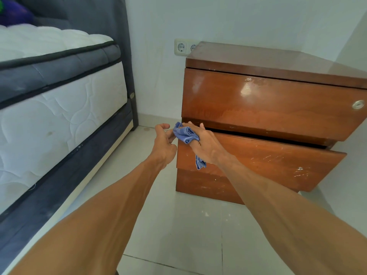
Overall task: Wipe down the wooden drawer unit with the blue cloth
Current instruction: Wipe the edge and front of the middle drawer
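Observation:
The wooden drawer unit (pixel 268 108) stands against the wall at the right, glossy brown with scuffed fronts. Its lower drawer (pixel 278 159) is pulled partly out, leaving a dark gap under the upper drawer. My right hand (pixel 206 143) holds the bunched blue cloth (pixel 185 134) at the lower drawer's top left corner; a tail of cloth hangs below my palm. My left hand (pixel 164 143) is just left of the cloth, its fingertips touching or nearly touching the cloth's edge, fingers curled and apart.
A bed with a white and grey mattress (pixel 59 108) fills the left side. A double wall socket (pixel 183 47) sits behind the unit's left rear corner. A round lock (pixel 358 104) is on the upper drawer. Pale tile floor (pixel 178 225) lies between bed and unit.

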